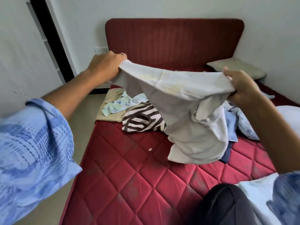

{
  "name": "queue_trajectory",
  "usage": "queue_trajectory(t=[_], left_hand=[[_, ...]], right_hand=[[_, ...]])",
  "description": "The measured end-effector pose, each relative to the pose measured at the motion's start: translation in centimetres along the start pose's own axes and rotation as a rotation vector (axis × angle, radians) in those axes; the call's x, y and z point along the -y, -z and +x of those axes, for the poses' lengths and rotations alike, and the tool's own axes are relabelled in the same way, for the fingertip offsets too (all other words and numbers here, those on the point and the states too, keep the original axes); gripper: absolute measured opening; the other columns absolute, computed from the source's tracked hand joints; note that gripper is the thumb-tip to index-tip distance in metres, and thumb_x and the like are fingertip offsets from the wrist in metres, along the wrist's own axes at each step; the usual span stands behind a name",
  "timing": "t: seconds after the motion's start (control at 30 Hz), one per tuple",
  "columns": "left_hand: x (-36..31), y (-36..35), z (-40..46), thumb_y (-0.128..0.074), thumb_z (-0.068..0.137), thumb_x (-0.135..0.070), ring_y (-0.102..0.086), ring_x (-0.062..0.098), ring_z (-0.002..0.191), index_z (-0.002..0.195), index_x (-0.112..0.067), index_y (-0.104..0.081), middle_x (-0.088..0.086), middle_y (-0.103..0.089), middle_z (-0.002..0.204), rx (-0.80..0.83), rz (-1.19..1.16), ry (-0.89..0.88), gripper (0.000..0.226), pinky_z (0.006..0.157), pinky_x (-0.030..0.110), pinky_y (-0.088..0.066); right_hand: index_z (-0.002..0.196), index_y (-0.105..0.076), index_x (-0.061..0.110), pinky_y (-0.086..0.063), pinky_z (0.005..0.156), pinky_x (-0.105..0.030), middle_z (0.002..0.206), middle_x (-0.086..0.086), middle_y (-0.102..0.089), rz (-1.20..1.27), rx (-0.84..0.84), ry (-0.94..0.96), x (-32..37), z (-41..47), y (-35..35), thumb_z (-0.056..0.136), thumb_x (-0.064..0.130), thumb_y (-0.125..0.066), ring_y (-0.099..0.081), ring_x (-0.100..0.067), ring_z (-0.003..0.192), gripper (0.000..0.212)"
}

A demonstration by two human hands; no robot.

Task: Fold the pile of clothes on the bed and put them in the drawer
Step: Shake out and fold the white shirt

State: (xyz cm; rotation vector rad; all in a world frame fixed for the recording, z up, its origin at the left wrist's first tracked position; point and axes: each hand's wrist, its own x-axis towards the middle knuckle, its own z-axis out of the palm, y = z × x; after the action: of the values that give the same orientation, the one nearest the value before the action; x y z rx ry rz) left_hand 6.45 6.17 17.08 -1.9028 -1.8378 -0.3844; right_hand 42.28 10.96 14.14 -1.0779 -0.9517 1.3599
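Both hands grip the shirt by its top edge: left hand at one end, right hand at the other. It hangs across the mattress middle, long axis side to side, its hem resting on the pile behind.

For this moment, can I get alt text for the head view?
Both hands, left hand and right hand, hold a pale grey garment stretched above a red quilted mattress. Unfolded clothes, including a striped top, lie behind it.
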Motion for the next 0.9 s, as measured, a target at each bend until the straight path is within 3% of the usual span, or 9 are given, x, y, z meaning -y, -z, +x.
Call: queue_trajectory(t=[0.07, 0.1, 0.17, 0.3, 0.37, 0.5, 0.63, 0.77, 0.9], left_hand=[[-0.7, 1.3, 0.3, -0.045, 0.083, 0.004, -0.061, 0.047, 0.086, 0.114, -0.010, -0.056, 0.029, -0.060, 0.093, -0.034, 0.042, -0.032, 0.035, 0.070, 0.047, -0.043], [-1.1, 1.6, 0.3, -0.045, 0.084, 0.003, -0.060, 0.047, 0.085, 0.113, -0.010, -0.056, 0.029, -0.060, 0.092, -0.043, 0.058, -0.037, 0.034, 0.069, 0.046, -0.042], [-1.7, 1.9, 0.2, -0.045, 0.084, 0.003, -0.059, 0.049, 0.087, 0.114, -0.010, -0.056, 0.030, -0.059, 0.093, -0.035, 0.065, -0.030, 0.034, 0.069, 0.045, -0.041], [-2.2, 2.4, 0.4, -0.040, 0.080, 0.010, -0.058, 0.045, 0.094, 0.097, -0.010, -0.059, 0.027, -0.061, 0.097, 0.175, -0.094, -0.127, 0.032, 0.075, 0.041, -0.045], [-2.8, 3.0, -0.1, -0.043, 0.079, 0.014, -0.058, 0.038, 0.100, 0.106, -0.010, -0.064, 0.017, -0.065, 0.107, 0.347, -0.113, -0.230, 0.042, 0.082, 0.037, -0.044], [-4.2, 3.8, -2.6, -0.065, 0.086, -0.005, -0.063, 0.016, 0.097, 0.119, -0.029, -0.066, -0.006, -0.069, 0.112, 0.509, -0.247, -0.385, 0.041, 0.089, 0.033, -0.047], [-4.5, 5.3, -3.0, -0.042, 0.083, -0.001, -0.056, -0.001, 0.079, 0.098, -0.010, -0.072, -0.002, -0.072, 0.093, 0.354, -0.436, -0.374, 0.035, 0.072, 0.002, -0.037], [-3.2, 8.0, -1.5, -0.046, 0.089, -0.011, -0.051, -0.002, 0.064, 0.077, -0.012, -0.061, -0.004, -0.061, 0.074, 0.197, -0.655, -0.227, 0.019, 0.069, 0.025, -0.041], [-2.6, 11.5, 1.6, -0.048, 0.100, -0.014, -0.050, -0.007, 0.059, 0.100, -0.023, -0.064, -0.016, -0.059, 0.069, -0.089, -0.689, -0.127, 0.018, 0.057, 0.012, -0.038]], right_hand=[[0.106, -0.061, 0.010, -0.057, 0.069, -0.026, 0.092, -0.005, -0.067, -0.025, 0.102, -0.016, 1.7, -1.4, 0.7, 0.064, 0.029, -0.082, -0.067, -0.013, 0.076, 0.051], [0.098, -0.062, 0.012, -0.056, 0.065, -0.023, 0.081, 0.000, -0.068, -0.055, 0.168, -0.029, 2.3, -2.1, 1.0, 0.064, 0.030, -0.081, -0.066, -0.009, 0.070, 0.042], [0.089, -0.063, 0.017, -0.055, 0.064, -0.020, 0.066, 0.007, -0.068, -0.116, 0.187, 0.003, 2.9, -2.9, 2.0, 0.087, 0.022, -0.064, -0.064, -0.005, 0.065, 0.006], [0.080, -0.063, 0.016, -0.056, 0.074, -0.020, 0.067, 0.006, -0.069, -0.145, 0.117, -0.007, 3.6, -3.7, 3.4, 0.096, 0.019, -0.052, -0.066, -0.006, 0.068, 0.020], [0.078, -0.059, 0.015, -0.056, 0.079, -0.023, 0.067, 0.005, -0.067, -0.071, 0.064, 0.000, 3.6, -3.4, 4.0, 0.096, 0.017, -0.053, -0.065, -0.007, 0.069, 0.019], [0.072, -0.045, 0.019, -0.046, 0.044, -0.019, 0.058, 0.006, -0.050, -0.079, -0.033, 0.042, 2.0, -1.5, 4.9, 0.097, 0.010, -0.050, -0.049, -0.006, 0.056, 0.027], [0.072, -0.042, 0.020, -0.026, 0.031, -0.009, 0.066, -0.002, -0.037, -0.355, -0.069, 0.071, -0.3, -0.5, 5.1, 0.101, 0.013, -0.043, -0.038, -0.002, 0.036, 0.030], [0.080, -0.044, 0.014, -0.054, 0.044, -0.021, 0.086, -0.004, -0.047, -0.219, -0.131, 0.104, -1.3, -0.8, 5.0, 0.103, 0.010, -0.038, -0.058, -0.009, 0.060, 0.024], [0.077, -0.044, 0.011, -0.056, 0.057, -0.018, 0.090, -0.005, -0.049, -0.037, -0.166, 0.250, 0.3, -1.4, 3.3, 0.102, 0.007, -0.039, -0.057, -0.013, 0.076, 0.026]])
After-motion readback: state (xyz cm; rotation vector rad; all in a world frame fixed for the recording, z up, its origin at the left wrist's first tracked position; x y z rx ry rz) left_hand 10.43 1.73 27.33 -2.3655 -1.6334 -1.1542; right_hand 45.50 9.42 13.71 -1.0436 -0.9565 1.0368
